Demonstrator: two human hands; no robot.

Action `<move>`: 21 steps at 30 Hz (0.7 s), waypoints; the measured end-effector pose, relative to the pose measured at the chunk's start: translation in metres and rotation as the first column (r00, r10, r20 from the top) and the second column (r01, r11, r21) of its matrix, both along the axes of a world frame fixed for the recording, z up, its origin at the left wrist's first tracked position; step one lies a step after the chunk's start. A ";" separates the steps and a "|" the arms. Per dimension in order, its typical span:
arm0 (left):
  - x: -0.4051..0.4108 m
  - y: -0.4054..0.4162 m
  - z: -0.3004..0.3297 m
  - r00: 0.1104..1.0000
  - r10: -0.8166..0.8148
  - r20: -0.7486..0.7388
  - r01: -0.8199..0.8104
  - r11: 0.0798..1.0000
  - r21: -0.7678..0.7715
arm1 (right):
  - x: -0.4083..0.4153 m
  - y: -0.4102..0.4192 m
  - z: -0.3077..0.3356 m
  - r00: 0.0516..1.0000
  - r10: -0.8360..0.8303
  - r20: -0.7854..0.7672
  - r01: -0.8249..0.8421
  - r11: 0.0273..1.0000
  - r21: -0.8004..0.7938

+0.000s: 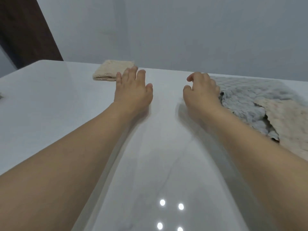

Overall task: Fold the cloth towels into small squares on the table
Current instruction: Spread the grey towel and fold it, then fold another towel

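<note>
Towels number three: one folded beige towel [111, 70], one grey towel [246, 97], one cream towel [290, 124].

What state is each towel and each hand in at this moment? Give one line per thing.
beige towel: folded into a small square, lying flat at the table's far edge.
grey towel: unfolded, rumpled.
second beige towel: unfolded, partly overlapping the grey towel.
left hand: open, fingers straight, beside the folded towel.
right hand: fingers loosely curled at the grey towel's edge; any grip is hidden.
</note>
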State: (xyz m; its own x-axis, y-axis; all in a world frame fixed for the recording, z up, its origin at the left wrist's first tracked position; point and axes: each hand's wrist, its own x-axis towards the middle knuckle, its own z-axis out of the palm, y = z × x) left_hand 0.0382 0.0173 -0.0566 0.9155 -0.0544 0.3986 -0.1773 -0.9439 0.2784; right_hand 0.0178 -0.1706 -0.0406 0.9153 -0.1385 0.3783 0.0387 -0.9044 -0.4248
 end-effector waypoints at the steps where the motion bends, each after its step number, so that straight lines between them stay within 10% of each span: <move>1: -0.011 -0.009 0.000 1.000 -0.007 -0.011 0.007 1.000 -0.019 | -0.014 -0.010 0.001 1.000 -0.007 0.013 0.007 1.000 -0.016; 9: -0.104 -0.096 -0.006 0.973 -0.179 -0.144 0.123 0.935 -0.331 | -0.103 -0.078 -0.007 0.994 -0.086 0.068 0.092 0.992 -0.091; 21: -0.117 -0.115 -0.021 0.872 -0.483 -0.084 0.466 0.869 -0.166 | -0.101 -0.122 -0.014 0.999 -0.047 -0.012 0.048 0.965 0.257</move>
State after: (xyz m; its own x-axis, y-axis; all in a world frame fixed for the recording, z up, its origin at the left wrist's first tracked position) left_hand -0.0790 -0.0975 -0.0776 0.8337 -0.4471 0.3242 -0.5515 -0.7054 0.4453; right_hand -0.0831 -0.2923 -0.0545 0.9072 -0.2738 0.3194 -0.0045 -0.7655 -0.6435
